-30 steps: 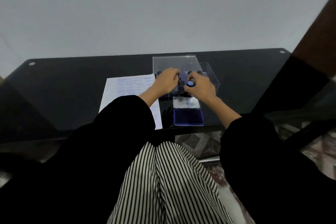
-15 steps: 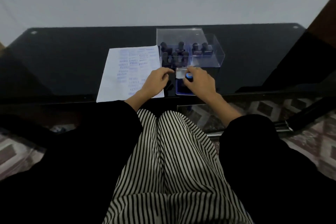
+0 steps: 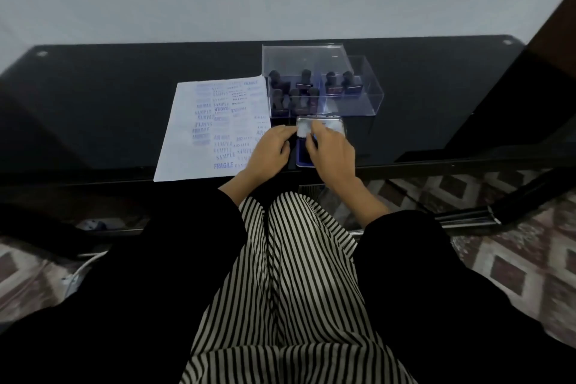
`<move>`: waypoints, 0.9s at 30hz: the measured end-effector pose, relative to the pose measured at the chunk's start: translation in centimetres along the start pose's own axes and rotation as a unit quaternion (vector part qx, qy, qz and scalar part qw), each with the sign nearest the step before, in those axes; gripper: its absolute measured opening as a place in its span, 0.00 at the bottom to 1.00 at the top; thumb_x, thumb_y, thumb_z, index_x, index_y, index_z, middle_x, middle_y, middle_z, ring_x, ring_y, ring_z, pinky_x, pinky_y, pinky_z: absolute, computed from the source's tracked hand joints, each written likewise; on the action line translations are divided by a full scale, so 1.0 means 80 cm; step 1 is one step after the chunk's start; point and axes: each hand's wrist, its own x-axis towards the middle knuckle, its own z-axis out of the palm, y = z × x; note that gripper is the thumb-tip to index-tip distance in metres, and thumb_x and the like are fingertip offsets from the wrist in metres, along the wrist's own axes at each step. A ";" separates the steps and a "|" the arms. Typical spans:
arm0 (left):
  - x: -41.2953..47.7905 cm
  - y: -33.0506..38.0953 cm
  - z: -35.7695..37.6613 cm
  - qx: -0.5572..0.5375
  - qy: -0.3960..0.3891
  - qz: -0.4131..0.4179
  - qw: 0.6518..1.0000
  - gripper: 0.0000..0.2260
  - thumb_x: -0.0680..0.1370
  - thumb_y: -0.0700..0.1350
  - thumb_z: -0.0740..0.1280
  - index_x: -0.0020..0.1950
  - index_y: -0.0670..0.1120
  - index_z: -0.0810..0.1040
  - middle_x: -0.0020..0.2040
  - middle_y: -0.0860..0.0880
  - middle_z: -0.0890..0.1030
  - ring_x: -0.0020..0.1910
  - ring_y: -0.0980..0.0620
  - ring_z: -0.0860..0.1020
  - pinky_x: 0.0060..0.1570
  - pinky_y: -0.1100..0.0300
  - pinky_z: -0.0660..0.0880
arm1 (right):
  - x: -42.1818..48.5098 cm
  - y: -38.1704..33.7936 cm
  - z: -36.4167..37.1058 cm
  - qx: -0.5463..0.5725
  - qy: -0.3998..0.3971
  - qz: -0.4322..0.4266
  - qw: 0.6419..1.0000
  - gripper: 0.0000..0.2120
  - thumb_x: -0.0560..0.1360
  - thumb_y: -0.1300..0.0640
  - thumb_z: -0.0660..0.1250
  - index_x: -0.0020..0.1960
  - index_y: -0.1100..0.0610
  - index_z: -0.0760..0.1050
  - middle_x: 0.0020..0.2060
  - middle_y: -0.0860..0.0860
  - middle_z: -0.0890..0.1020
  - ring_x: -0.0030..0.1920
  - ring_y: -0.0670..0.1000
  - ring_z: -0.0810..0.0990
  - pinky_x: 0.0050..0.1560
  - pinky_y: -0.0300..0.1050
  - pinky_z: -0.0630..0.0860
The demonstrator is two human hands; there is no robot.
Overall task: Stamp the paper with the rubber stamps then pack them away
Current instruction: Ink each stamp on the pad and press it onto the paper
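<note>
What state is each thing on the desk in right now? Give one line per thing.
Paper: flat on the table, covered in blue stamp prints.
Stamps: standing inside the clear box.
Clear box: holding the stamps; lid state unclear.
Ink pad: open, lid raised, blue pad showing.
Left hand: fingertips at the lid's left edge.
Right hand: over the ink pad, grip unclear.
</note>
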 end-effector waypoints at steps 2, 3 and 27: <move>0.000 0.000 -0.001 0.005 -0.008 -0.003 1.000 0.20 0.78 0.33 0.56 0.70 0.40 0.69 0.67 0.43 0.73 0.67 0.47 0.69 0.70 0.56 0.62 | -0.001 0.001 0.002 -0.010 0.007 -0.001 1.000 0.07 0.80 0.56 0.56 0.48 0.60 0.69 0.40 0.56 0.79 0.40 0.56 0.78 0.32 0.44 0.65; 0.000 0.000 -0.001 0.007 -0.010 -0.005 1.000 0.20 0.78 0.34 0.56 0.70 0.40 0.68 0.68 0.43 0.72 0.68 0.48 0.69 0.70 0.56 0.62 | -0.001 0.002 0.003 -0.013 0.009 -0.001 1.000 0.07 0.80 0.56 0.56 0.48 0.60 0.69 0.40 0.56 0.79 0.40 0.56 0.77 0.32 0.44 0.65; -0.003 -0.001 0.002 0.056 0.004 0.027 0.998 0.20 0.78 0.34 0.56 0.69 0.40 0.69 0.68 0.44 0.72 0.69 0.47 0.67 0.72 0.58 0.59 | 0.009 -0.002 0.009 -0.027 -0.014 0.041 0.999 0.07 0.80 0.57 0.56 0.49 0.60 0.69 0.41 0.57 0.80 0.43 0.58 0.78 0.34 0.46 0.66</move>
